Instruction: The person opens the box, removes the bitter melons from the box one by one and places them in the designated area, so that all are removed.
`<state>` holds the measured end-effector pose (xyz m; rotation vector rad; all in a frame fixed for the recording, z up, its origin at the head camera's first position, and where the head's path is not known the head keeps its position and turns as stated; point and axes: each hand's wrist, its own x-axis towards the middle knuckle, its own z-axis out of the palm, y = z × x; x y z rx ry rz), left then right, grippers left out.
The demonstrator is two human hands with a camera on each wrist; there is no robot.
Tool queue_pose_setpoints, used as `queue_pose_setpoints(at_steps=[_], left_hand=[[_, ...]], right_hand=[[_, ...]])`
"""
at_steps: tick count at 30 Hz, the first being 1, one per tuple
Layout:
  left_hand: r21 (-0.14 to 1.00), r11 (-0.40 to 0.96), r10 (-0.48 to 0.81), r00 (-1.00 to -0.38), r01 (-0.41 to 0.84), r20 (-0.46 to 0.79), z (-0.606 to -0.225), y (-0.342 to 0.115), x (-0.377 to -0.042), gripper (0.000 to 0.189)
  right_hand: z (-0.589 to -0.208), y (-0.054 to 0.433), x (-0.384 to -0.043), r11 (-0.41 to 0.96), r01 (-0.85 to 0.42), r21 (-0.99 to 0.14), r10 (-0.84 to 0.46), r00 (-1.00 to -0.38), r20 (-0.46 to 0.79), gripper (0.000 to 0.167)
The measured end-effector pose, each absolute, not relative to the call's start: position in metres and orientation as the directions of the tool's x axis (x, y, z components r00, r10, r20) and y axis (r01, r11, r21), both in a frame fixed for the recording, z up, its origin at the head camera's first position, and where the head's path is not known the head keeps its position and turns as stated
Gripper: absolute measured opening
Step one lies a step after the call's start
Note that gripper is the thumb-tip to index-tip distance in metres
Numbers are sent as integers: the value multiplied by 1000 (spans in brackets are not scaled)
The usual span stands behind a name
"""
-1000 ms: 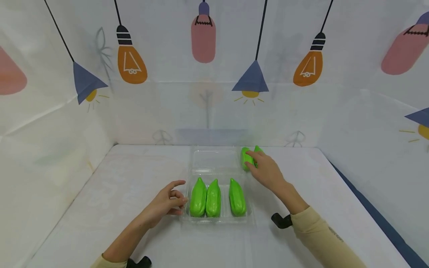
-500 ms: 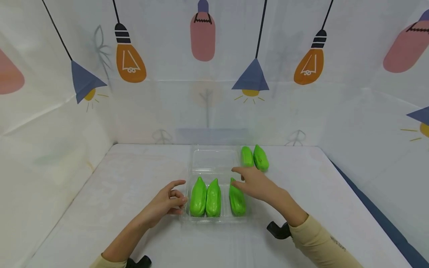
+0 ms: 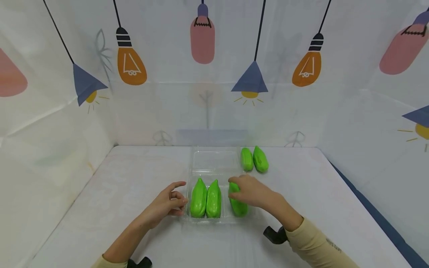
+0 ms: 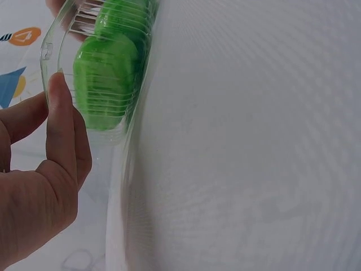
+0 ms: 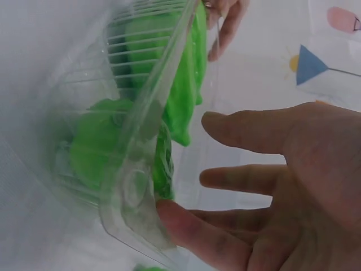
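A clear plastic clamshell box [image 3: 214, 220] lies with its lid [image 3: 214, 149] folded back. Inside are three glossy, bright green, elongated fake vegetables with pointed tips: a left one [image 3: 198, 199], a middle one [image 3: 213, 199] and a right one [image 3: 239, 209]. My left hand [image 3: 167, 203] pinches the box's left rim with its fingertips, also seen in the left wrist view. My right hand [image 3: 253, 190] is over the right vegetable, hiding part of it. In the right wrist view its thumb and fingers are spread apart, one fingertip [image 5: 172, 212] right at the rim.
Two more green vegetables, one [image 3: 247, 159] beside the lid and another [image 3: 260, 159] to its right, lie near the back of the white table [image 3: 140, 160]. A wall sheet [image 3: 207, 108] printed with lamps stands behind. Black wrist mounts [image 3: 275, 235] jut below the sleeves.
My right hand has moved from the two vegetables at the back toward the front left, down over the right one in the box. The left hand stays at the box's rim.
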<state>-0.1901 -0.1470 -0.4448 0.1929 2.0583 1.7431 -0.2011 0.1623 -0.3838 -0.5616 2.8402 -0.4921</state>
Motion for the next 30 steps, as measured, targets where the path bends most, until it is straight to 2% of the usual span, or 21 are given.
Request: queue_pose_setpoints(at_steps=[7, 12, 23, 30], left_hand=[[966, 196, 385, -893, -167, -233, -446, -148, -190, 74], [964, 198, 375, -895, -177, -242, -448, -148, -189, 73], [967, 193, 376, -897, -169, -232, -448, -147, -189, 72], [965, 197, 374, -897, -170, -235, -448, -148, -189, 72]], right_hand=[[-385, 159, -193, 880, -326, -345, -400, -901, -170, 50], [-390, 156, -188, 870, -318, -377, -418, -882, -220, 58], [-394, 153, -180, 856, -343, -387, -455, -855, -247, 80], [-395, 152, -178, 851, -360, -382, -465, -854, -232, 79]])
